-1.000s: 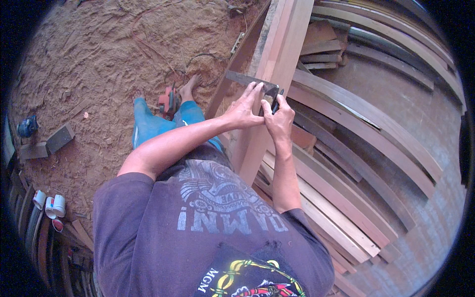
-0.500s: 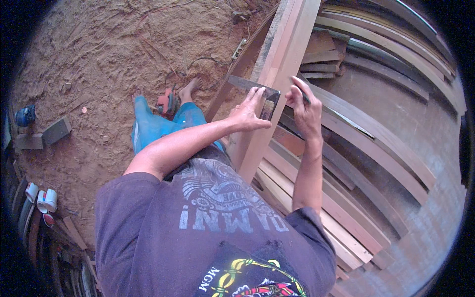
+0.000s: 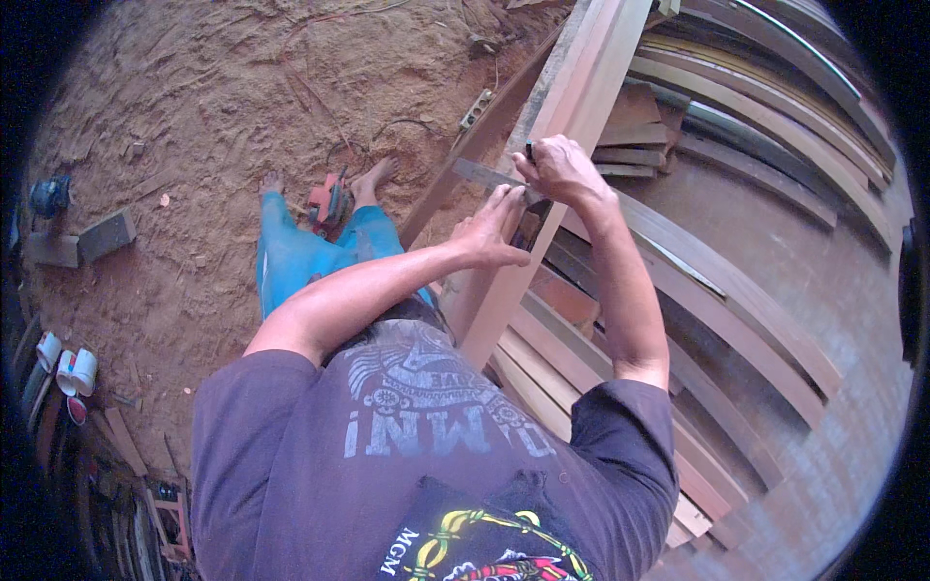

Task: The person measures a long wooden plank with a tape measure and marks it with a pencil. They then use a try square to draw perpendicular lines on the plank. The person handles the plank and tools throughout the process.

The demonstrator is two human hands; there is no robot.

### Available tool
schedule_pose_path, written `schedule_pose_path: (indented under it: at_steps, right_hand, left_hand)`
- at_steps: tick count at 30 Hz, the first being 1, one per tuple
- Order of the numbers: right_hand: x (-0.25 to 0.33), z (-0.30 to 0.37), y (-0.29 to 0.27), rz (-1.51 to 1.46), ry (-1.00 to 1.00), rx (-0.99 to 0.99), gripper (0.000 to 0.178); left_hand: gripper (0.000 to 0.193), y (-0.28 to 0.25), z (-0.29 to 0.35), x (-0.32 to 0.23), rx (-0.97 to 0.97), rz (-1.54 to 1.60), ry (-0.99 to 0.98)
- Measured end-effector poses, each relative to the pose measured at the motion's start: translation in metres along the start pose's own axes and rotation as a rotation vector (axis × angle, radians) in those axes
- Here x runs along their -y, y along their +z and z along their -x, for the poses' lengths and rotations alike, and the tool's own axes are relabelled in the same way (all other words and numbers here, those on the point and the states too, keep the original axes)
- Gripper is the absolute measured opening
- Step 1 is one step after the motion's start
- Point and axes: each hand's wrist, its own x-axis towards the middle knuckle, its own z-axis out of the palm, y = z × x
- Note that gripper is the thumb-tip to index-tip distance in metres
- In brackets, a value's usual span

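Note:
A long planed timber (image 3: pixel 593 92) runs away from my waist toward the upper right. Across its top lies the metal blade of a try square (image 3: pixel 481 175). My left hand (image 3: pixel 484 237) grips the square, fingers over the blade's corner and thumb low along the stock. Just beyond it, my right hand (image 3: pixel 570 174) is closed around a slim dark pencil (image 3: pixel 529 150), whose upper end pokes out of the fist. This hand rests over the timber by the blade; the pencil's tip is hidden behind the fingers.
Stacked boards (image 3: pixel 731 300) lie to the right of the timber. A red power tool (image 3: pixel 327 203) sits between my bare feet on sawdust-covered ground, near a socket strip (image 3: pixel 476 109). At far left are a blue tool (image 3: pixel 50 197), wooden blocks (image 3: pixel 107 232) and white cups (image 3: pixel 77 372).
My right hand has swung left and forward from beside the timber to over the square's blade, bringing the pencil along. My left hand stays on the square.

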Motion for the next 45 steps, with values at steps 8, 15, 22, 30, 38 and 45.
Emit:
schedule_pose_path:
  at_steps: [8, 15, 22, 30, 38, 45]
  right_hand:
    - [0.010, -0.015, 0.012, -0.049, -0.029, -0.013, 0.047]
    - [-0.011, 0.046, -0.003, -0.036, -0.015, -0.265, 0.041]
    - [0.005, 0.117, 0.066, -0.827, 0.558, -0.658, 0.022]
    - [0.031, 0.110, 0.125, -0.780, 0.386, -0.667, 0.040]
    - [0.052, 0.104, 0.121, -0.677, 0.528, -0.727, 0.032]
    - [0.060, 0.104, 0.120, -0.574, 0.684, -0.650, 0.029]
  left_hand:
    - [0.133, -0.003, 0.003, -0.001, 0.022, 0.072, -0.010]
    - [0.134, -0.014, 0.008, -0.010, 0.087, 0.044, -0.026]
    - [0.130, -0.014, 0.009, -0.010, 0.048, 0.011, 0.037]
    - [0.126, -0.014, 0.004, 0.012, 0.056, 0.014, 0.114]
    - [0.122, -0.021, -0.003, 0.019, 0.094, -0.031, 0.201]
    - [0.118, -0.018, -0.001, 0.013, 0.109, 0.018, 0.155]
